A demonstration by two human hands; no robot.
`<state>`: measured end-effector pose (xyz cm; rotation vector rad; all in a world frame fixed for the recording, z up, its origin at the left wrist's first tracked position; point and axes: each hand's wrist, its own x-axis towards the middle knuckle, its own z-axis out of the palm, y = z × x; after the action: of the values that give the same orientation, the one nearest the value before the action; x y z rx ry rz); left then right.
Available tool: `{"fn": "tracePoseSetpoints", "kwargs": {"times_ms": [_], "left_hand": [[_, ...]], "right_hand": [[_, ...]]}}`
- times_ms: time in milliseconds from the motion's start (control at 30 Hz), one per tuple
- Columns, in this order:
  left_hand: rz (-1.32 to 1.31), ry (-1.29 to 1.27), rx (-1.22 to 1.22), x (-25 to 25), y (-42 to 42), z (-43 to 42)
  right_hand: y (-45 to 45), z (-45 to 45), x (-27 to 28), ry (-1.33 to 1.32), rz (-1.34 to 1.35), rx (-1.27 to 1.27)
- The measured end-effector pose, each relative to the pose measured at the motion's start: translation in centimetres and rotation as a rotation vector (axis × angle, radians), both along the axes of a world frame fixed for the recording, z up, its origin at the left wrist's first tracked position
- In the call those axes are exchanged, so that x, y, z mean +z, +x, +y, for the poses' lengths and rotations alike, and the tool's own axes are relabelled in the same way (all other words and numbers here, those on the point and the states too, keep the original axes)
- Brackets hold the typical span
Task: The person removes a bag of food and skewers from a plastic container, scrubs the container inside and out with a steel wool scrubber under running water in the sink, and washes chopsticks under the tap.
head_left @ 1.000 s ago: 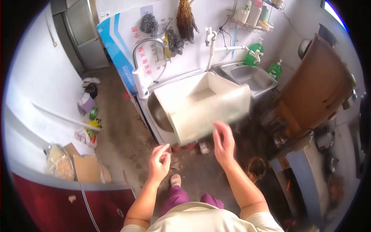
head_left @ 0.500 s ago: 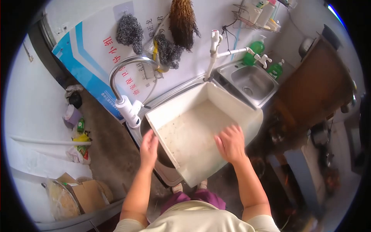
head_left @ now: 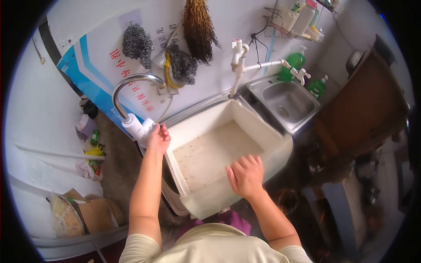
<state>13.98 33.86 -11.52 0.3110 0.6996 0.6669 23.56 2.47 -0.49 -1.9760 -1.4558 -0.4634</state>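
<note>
A white plastic drawer-like bin (head_left: 210,140) with a translucent front panel sits tilted over the large sink. Small dark specks lie on its inner floor. My left hand (head_left: 158,139) is at the base of the white faucet (head_left: 136,128), beside its lever. Its fingers are loosely curled and a little apart; whether they touch the lever is unclear. My right hand (head_left: 247,176) is at the bin's front edge, with the fingers bent over it and the thumb apart. The fingertips are hidden. No water shows at the curved metal spout (head_left: 138,77).
A small steel sink (head_left: 287,105) stands at the back right beside green soap bottles (head_left: 294,61). White pipes with taps (head_left: 263,65) run along the wall. Steel-wool scrubbers (head_left: 137,43) and a straw brush (head_left: 198,30) hang above. A brown panel (head_left: 364,105) leans at right.
My left hand has moved from beside the bin's left edge up to the faucet base. My right hand has shifted left along the bin's front, its fingers more bent. The view has shifted slightly.
</note>
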Motion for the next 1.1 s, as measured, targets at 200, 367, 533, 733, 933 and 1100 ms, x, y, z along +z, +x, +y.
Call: {"fn": "tracePoseSetpoints", "kwargs": {"times_ms": [200, 367, 533, 733, 933, 1100], "left_hand": [[0.016, 0.173, -0.022, 0.3, 0.5, 0.8], [0.595, 0.547, -0.165, -0.6, -0.2, 0.1], [0.981, 0.988, -0.145, -6.1, 0.3, 3.7], [1.365, 1.359, -0.124, -4.2, 0.1, 2.5], [1.512, 1.296, -0.199, -3.4, 0.5, 2.2], [1.497, 1.192, -0.303, -5.0, 0.7, 3.5]], "right_hand": [[-0.2, -0.1, 0.1, -0.034, -0.009, -0.025], [-0.4, 0.2, 0.0, -0.005, -0.012, -0.036], [-0.4, 0.2, -0.1, -0.004, -0.017, -0.037], [-0.6, 0.2, 0.0, -0.015, -0.024, -0.057], [-1.0, 0.5, 0.0, -0.009, -0.037, -0.059], [-1.0, 0.5, 0.0, -0.009, -0.04, -0.063]]}}
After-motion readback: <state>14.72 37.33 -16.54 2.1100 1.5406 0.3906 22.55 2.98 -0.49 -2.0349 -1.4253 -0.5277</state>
